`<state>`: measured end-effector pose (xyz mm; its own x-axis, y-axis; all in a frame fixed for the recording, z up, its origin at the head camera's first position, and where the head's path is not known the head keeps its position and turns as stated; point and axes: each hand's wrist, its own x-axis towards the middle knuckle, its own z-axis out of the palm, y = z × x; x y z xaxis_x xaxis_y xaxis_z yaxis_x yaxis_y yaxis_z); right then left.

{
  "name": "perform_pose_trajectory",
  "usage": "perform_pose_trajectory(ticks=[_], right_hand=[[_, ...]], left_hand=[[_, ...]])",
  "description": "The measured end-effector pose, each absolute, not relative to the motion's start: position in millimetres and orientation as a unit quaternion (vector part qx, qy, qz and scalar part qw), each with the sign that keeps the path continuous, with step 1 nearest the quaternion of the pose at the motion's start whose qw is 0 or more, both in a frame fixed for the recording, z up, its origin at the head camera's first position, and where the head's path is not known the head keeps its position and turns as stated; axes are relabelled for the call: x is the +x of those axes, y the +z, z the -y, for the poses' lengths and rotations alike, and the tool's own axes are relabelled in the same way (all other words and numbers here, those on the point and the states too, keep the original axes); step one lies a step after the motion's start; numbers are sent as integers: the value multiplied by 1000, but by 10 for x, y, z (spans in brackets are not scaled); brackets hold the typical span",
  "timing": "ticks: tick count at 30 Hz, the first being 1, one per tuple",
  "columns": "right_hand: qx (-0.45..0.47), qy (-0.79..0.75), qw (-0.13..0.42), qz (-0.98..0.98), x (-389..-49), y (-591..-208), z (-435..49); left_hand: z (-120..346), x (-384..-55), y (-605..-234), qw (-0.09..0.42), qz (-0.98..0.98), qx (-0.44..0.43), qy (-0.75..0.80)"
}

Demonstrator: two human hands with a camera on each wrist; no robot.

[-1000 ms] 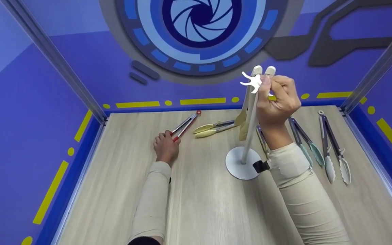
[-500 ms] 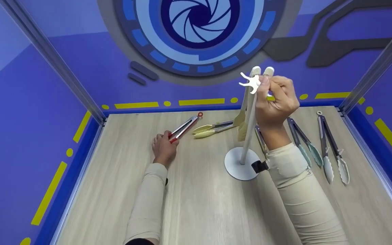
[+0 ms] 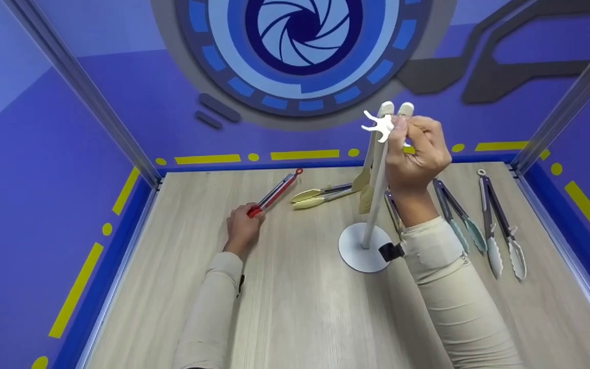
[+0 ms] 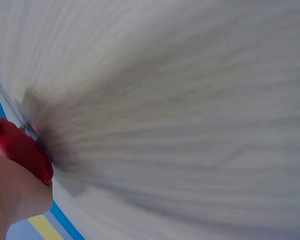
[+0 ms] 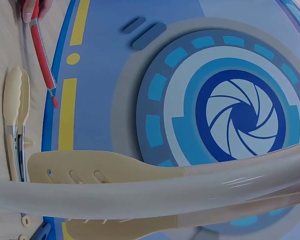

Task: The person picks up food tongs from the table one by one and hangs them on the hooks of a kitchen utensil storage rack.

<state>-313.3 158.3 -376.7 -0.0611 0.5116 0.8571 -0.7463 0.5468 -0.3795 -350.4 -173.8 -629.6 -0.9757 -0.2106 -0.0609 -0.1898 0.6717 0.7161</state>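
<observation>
My left hand [image 3: 244, 230] grips a pair of red tongs [image 3: 277, 190] by the near, red-tipped end; their arms lie close together and the red ring points away. Up close in the left wrist view, a red tip [image 4: 25, 152] shows between thumb and finger. High on the right, my right hand [image 3: 420, 154] pinches the white hooked top [image 3: 378, 126] of a utensil stand. Its pole [image 3: 374, 210] rises from a round white base [image 3: 356, 251]. Two beige slotted turners [image 5: 100, 167] hang from the stand, blades down, partly behind the pole.
Yellow-tipped tongs [image 3: 309, 201] lie between the red tongs and the stand. Teal-tipped tongs [image 3: 471, 228] and white-tipped tongs [image 3: 500, 225] lie open at the right. Another pair of tongs [image 3: 391, 207] is mostly hidden behind the right arm. Blue panels [image 3: 121, 113] wall the table.
The red tongs' arms, spread apart before, are now pressed together in my left hand, which has shifted slightly nearer and to the left. My right hand stays on the stand's top.
</observation>
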Motion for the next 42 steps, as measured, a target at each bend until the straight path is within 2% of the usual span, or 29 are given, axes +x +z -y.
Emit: perform_pose_trajectory(ticks=[7,14,23,35,42], right_hand=[[104,467,675,561,-3145,-3793,-1586],[101,470,673,563,-3132,-3780,-1603],[101,468,675,561,-3132,-3769,-1600],[104,473,673,559,-3139,-3772,-1582],[107,474,676,554,-3132,-3747,-1577]], left_hand=[[1725,-3462,-6293,1,913,126,-388],[1673,-3398,-6250,44,923,81,-372],[1522,-3227,-6144,14,878,68,-474],[1282,-2970,-5909,27,819,-62,-570],[1180,-2898,-5797,62,813,-129,-564]])
